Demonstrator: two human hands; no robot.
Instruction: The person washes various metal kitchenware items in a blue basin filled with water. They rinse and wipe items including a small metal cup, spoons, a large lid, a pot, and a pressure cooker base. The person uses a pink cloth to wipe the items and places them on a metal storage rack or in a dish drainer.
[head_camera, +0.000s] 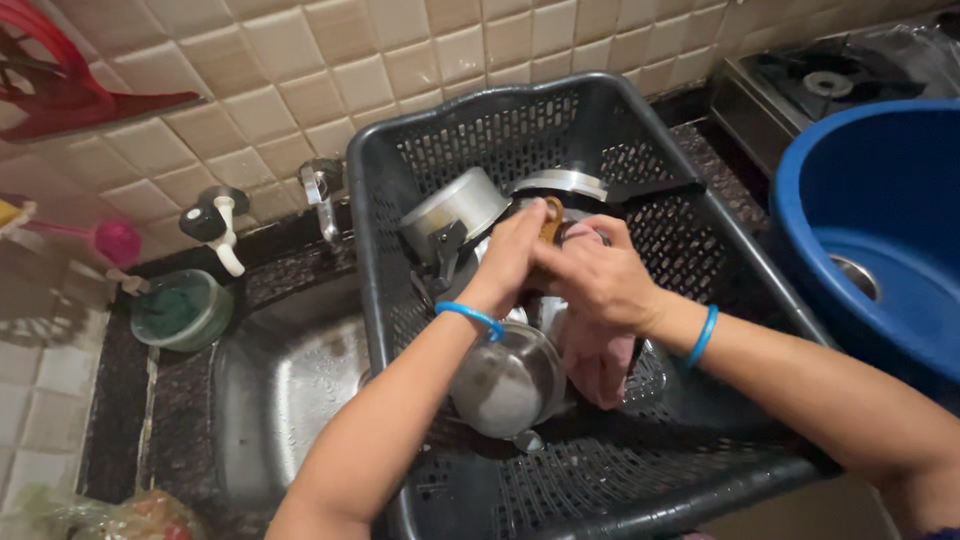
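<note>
Both hands meet over the middle of a dark grey perforated plastic basket (400, 190) that sits across a steel sink (285, 385). The left hand (512, 255) is curled closed around a small brownish object (551, 220), pinched at its fingertips; what that object is cannot be told from this view. The right hand (600, 280) is clenched on a pink cloth (598, 362), which hangs down below its palm toward the basket's floor. Each wrist wears a blue band. Inside the basket, a steel pot (455, 205) lies tilted near the far left corner, a round steel lid (562, 183) rests near the far edge, and a lidded steel vessel (505, 385) lies just below the left wrist. A blue tub (880, 200) stands at the right of the surface, and a green lidded container (180, 310) sits by the sink's left edge, below a wall tap (218, 225).
</note>
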